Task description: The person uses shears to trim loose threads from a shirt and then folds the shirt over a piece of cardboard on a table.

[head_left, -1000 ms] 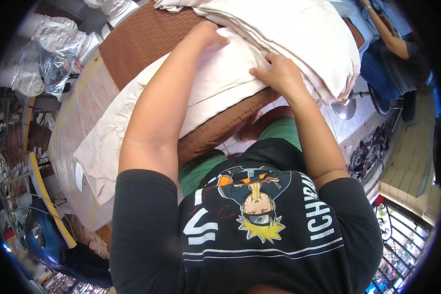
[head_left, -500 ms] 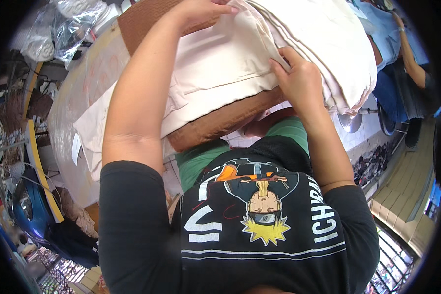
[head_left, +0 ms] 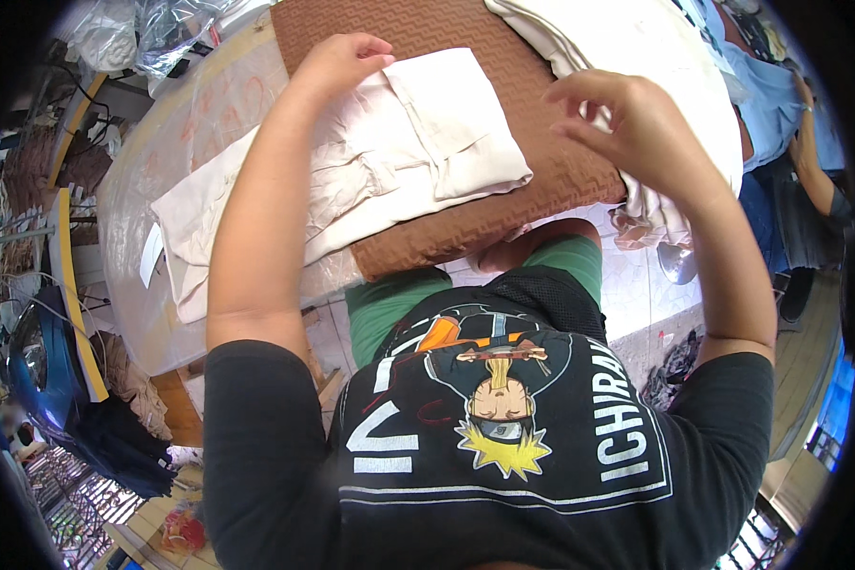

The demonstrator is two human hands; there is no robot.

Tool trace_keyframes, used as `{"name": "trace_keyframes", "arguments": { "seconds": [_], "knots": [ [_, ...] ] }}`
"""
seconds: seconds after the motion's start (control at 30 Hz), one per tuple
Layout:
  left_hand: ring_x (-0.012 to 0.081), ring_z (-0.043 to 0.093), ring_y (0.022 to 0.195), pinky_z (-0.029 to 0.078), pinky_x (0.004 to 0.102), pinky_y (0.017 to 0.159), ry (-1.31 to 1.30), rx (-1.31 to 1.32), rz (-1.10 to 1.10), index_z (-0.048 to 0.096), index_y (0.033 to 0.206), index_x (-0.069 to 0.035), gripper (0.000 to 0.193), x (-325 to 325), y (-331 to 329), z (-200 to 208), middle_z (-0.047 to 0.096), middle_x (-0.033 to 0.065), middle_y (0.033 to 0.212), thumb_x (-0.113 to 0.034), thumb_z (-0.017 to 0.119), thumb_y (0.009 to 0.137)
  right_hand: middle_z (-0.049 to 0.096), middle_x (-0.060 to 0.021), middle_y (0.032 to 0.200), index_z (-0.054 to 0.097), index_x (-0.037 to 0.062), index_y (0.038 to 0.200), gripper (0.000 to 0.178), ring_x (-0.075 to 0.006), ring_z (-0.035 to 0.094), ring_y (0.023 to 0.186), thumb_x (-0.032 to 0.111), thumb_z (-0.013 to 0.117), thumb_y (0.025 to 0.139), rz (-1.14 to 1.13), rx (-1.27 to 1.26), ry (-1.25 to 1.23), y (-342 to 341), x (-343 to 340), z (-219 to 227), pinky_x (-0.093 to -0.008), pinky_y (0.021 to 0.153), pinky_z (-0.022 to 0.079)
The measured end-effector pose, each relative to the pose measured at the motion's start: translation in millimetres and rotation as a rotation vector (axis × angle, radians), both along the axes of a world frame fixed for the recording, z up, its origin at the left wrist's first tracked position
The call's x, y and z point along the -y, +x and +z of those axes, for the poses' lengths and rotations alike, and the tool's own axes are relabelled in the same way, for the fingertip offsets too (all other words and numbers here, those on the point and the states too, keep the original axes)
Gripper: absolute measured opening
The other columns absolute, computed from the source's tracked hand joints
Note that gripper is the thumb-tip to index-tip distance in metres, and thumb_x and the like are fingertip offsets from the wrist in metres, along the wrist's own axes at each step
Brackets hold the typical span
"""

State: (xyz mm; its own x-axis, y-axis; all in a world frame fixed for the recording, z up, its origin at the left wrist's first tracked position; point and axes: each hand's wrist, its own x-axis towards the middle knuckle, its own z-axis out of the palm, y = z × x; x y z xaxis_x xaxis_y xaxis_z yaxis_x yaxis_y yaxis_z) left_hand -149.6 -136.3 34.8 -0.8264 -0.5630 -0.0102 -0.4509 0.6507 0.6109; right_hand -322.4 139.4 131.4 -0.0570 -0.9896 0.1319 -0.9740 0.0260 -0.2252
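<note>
A cream garment [head_left: 465, 142], folded over on itself, lies on a brown textured cloth [head_left: 570, 180] spread over the table. Its longer end reaches left onto clear plastic. My left hand [head_left: 347, 65] is at the garment's far left edge, fingers stretched out and holding nothing; whether it touches the fabric I cannot tell. Over the brown cloth, right of the garment, my right hand [head_left: 627, 119] hovers with its fingers apart and nothing in them. My left forearm covers part of the garment.
A pile of cream fabric [head_left: 655, 47] lies at the right, hanging over the table edge. Clear plastic [head_left: 199, 133] covers the table's left side. Bagged items [head_left: 166, 38] stand at the far left. Another person's arm [head_left: 807, 142] is beside blue cloth [head_left: 769, 109] at the far right.
The garment's right part has been folded over to the left and lies flat. Both hands have let go of it; my right hand has lifted and moved right.
</note>
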Motion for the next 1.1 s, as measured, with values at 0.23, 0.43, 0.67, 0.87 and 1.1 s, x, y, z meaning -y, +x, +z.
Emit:
{"name": "trace_keyframes", "arguments": {
  "seconds": [0.23,0.43,0.67,0.87,1.1],
  "knots": [
    [0.0228,0.06,0.103,0.045,0.0391,0.09,-0.166,0.295,0.156,0.064,0.112,-0.012,0.041,-29,-21,-11,0.064,0.0088,0.111,-0.033,0.068,0.077,0.058,-0.0042,0.101,0.064,0.0109,0.098,0.029,-0.0223,0.052,0.1,0.015,0.071,0.07,0.255,0.021,-0.156,57,12,-91,-0.0358,0.084,0.041],
    [0.0245,0.064,0.094,0.048,0.035,0.083,-0.042,0.122,0.192,0.065,0.109,-0.011,0.038,-27,-16,3,0.067,0.0093,0.101,-0.029,0.069,0.076,0.06,-0.0029,0.082,0.065,0.0098,0.089,0.019,-0.0218,0.058,0.079,0.012,0.069,0.07,0.169,0.165,-0.377,64,17,-103,-0.0335,0.07,0.044],
    [0.022,0.065,0.083,0.049,0.0325,0.076,-0.115,0.201,0.163,0.063,0.109,-0.005,0.037,-16,6,8,0.067,0.012,0.094,-0.024,0.067,0.078,0.061,-0.0037,0.084,0.065,0.009,0.088,0.014,-0.022,0.059,0.077,0.012,0.067,0.074,0.263,0.198,-0.417,88,22,-120,-0.0333,0.069,0.045],
    [0.0202,0.064,0.084,0.049,0.0323,0.075,-0.106,0.18,0.218,0.063,0.11,-0.009,0.035,-27,10,-1,0.067,0.01,0.092,-0.023,0.067,0.078,0.065,-0.0072,0.087,0.067,0.0072,0.09,0.015,-0.0236,0.061,0.081,0.017,0.067,0.079,0.211,0.231,-0.449,63,13,-96,-0.0361,0.072,0.048],
    [0.0181,0.063,0.081,0.049,0.0305,0.073,-0.056,0.171,0.199,0.064,0.109,-0.01,0.034,-23,9,3,0.066,0.007,0.09,-0.025,0.067,0.079,0.061,-0.0048,0.084,0.065,0.0101,0.083,0.015,-0.0229,0.058,0.081,0.021,0.069,0.074,0.22,0.153,-0.461,75,19,-104,-0.0352,0.07,0.046]
  ]
}}
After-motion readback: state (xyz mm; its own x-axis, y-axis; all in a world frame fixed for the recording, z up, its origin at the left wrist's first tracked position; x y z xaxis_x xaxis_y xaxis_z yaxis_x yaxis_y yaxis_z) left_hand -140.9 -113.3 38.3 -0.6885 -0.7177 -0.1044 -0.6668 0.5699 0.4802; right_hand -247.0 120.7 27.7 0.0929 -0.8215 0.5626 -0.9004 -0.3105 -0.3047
